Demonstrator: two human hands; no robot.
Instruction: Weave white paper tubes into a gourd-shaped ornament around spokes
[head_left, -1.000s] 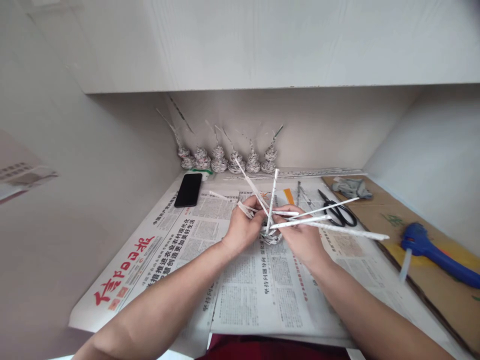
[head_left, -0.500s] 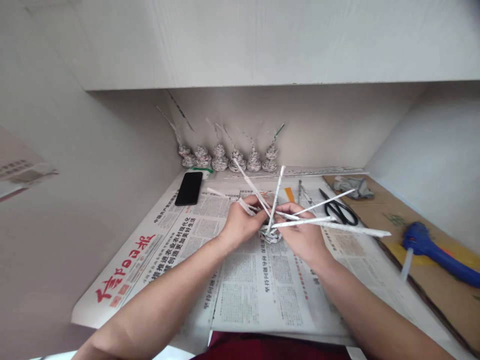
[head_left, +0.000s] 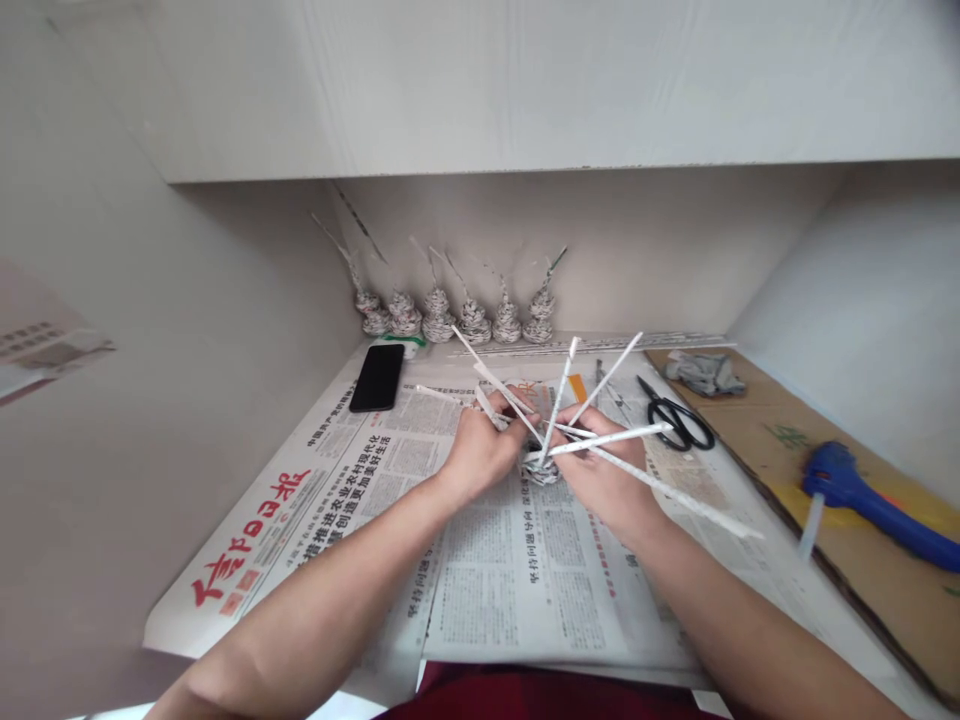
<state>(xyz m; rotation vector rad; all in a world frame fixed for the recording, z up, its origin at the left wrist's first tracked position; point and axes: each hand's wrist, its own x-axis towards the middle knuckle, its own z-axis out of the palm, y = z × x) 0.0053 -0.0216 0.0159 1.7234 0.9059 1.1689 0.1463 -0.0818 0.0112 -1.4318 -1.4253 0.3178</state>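
Left hand (head_left: 480, 445) closed at the near-left rim of a small, round, grey-and-white basket woven from newsprint (head_left: 544, 472), thumb and forefinger brought together there; right hand (head_left: 604, 475) curled in against the opposite side, its fingertips partly masked, so I cannot tell whether they pinch a tube or the wall. Basket sits low between both hands, over black-printed newspaper sheets (head_left: 510, 610). Slim, white, tightly rolled paper tubes (head_left: 559, 400) fan outward from its rim, some rising steeply, others lying across the right hand. Step in hand, as judged: working one tube past its neighbours. Method notes: left thumb should pin the last crossing while the right guides each tube; bend at the rim, not midway, since rolled paper probably creases for good; keep tension even so the wall stays round; leave spacing between uprights regular. Risk: a hard tug could unroll or split a tube. Materials: tubes straight, matt, faintly speckled with print; basket wall ridged, coiled in texture. At the back, a row of grey-white, gourd-shaped woven paper pieces (head_left: 436, 320), two-bulbed with wispy stems, shows the same ribbed surface. To the right, black-handled metal scissors (head_left: 688, 425) lie just beside a flat brown cardboard sheet (head_left: 885, 590).
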